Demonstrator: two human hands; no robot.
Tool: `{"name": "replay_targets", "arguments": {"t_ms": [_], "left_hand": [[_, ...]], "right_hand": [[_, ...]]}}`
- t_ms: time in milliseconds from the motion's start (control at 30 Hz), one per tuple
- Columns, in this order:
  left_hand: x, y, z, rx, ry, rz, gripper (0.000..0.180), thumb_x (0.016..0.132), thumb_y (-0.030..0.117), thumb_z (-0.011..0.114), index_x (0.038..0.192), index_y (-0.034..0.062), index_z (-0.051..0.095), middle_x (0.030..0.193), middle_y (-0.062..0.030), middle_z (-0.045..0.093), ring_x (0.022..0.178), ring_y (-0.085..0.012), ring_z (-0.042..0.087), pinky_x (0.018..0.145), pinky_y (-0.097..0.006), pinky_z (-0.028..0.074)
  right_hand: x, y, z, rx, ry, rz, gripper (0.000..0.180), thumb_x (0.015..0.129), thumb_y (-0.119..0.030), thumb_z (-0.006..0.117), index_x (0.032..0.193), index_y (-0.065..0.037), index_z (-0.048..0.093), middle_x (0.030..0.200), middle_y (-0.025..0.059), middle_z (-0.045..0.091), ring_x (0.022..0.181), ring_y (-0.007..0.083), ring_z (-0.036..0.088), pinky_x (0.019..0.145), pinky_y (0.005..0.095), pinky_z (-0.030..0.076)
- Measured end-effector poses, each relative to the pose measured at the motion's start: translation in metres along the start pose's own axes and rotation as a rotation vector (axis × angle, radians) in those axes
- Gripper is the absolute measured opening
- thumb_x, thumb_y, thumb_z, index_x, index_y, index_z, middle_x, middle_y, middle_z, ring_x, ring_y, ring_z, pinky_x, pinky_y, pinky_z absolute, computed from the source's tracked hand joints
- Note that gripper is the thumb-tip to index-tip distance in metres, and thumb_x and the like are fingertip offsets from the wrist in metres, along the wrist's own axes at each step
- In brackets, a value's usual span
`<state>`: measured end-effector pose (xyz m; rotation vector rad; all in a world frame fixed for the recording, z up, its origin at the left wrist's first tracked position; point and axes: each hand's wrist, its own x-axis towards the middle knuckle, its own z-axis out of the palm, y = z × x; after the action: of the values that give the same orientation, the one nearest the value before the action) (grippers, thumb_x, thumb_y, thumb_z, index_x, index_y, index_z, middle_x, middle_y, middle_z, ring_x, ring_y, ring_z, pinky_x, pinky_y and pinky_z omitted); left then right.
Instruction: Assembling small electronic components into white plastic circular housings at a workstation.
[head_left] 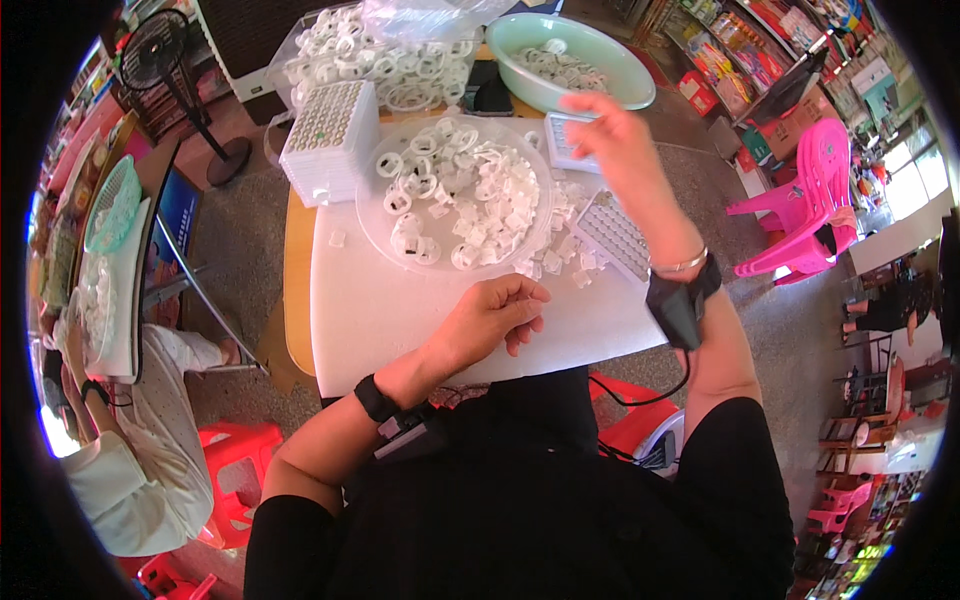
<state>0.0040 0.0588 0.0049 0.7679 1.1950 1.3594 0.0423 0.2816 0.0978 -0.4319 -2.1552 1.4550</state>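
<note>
My left hand [497, 315] hovers over the near part of the white table, just in front of a round clear tray [375, 235]. Its fingers are curled in, and whatever they hold, if anything, is hidden. White rings [398, 203] and small clear-white plastic pieces [505, 190] fill the tray, with more pieces spilled at its right. My right hand [622, 145] is stretched out at the back right, slightly blurred, fingers apart and nothing visible in them. Beneath it lie a small white-blue tray [565, 143] and a grey tray with rows of round holes [615, 237].
A stack of white trays [328, 145] stands at the back left, before a clear bin of white rings [375, 55]. Behind sits a pale green basin [625, 75]. Another person [140, 450] sits at a table on the left. Pink chairs [815, 195] stand at the right.
</note>
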Motion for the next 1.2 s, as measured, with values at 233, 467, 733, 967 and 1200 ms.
{"name": "replay_targets", "arguments": {"t_ms": [233,467,733,967,1200], "left_hand": [[-0.001,-0.003,-0.002,-0.054,-0.036,0.058,0.019,0.096,0.01,0.05,0.109,-0.0027,0.055,0.082,-0.0049,0.06,0.066,-0.0091,0.055,0.056,-0.023,0.048],[0.003,-0.012,-0.002,-0.085,-0.07,0.104,0.018,0.096,0.009,0.048,0.109,-0.0012,0.055,0.084,-0.0051,0.06,0.066,-0.0093,0.056,0.056,-0.023,0.048],[-0.007,-0.006,-0.006,-0.294,0.002,0.113,0.031,0.101,0.025,0.041,0.11,-0.0016,0.055,0.09,-0.0091,0.062,0.071,-0.0137,0.057,0.059,-0.028,0.049],[-0.001,-0.012,-0.014,-0.516,-0.148,0.122,0.035,0.101,0.028,0.041,0.11,-0.0025,0.054,0.1,-0.0145,0.061,0.075,-0.016,0.059,0.067,-0.029,0.05],[-0.007,0.002,-0.004,-0.565,-0.212,0.091,0.03,0.099,0.02,0.042,0.112,-0.0046,0.053,0.107,-0.0142,0.06,0.08,-0.0158,0.059,0.068,-0.03,0.05]], "right_hand": [[-0.016,0.031,0.076,-0.577,-0.118,-0.358,0.024,0.075,-0.01,0.064,0.097,-0.004,0.067,0.092,0.0117,0.062,0.088,0.0319,0.056,0.081,0.0402,0.046],[0.001,0.038,0.119,-0.769,-0.224,-0.357,0.023,0.077,-0.012,0.065,0.098,-0.003,0.063,0.093,0.0106,0.063,0.086,0.027,0.059,0.078,0.0369,0.047],[-0.073,-0.009,0.062,-0.389,-0.086,-0.353,0.014,0.076,-0.002,0.062,0.09,-0.004,0.065,0.083,0.0089,0.064,0.08,0.0262,0.059,0.069,0.0357,0.047],[-0.141,0.001,0.048,-0.476,-0.066,-0.485,0.022,0.077,0.006,0.06,0.097,-0.003,0.066,0.098,0.0097,0.063,0.084,0.0247,0.06,0.073,0.0331,0.05],[-0.156,0.005,0.035,-0.128,0.113,-0.193,0.016,0.086,0.003,0.056,0.099,0.0,0.065,0.102,0.0116,0.061,0.078,0.0146,0.062,0.073,0.0278,0.049]]}}
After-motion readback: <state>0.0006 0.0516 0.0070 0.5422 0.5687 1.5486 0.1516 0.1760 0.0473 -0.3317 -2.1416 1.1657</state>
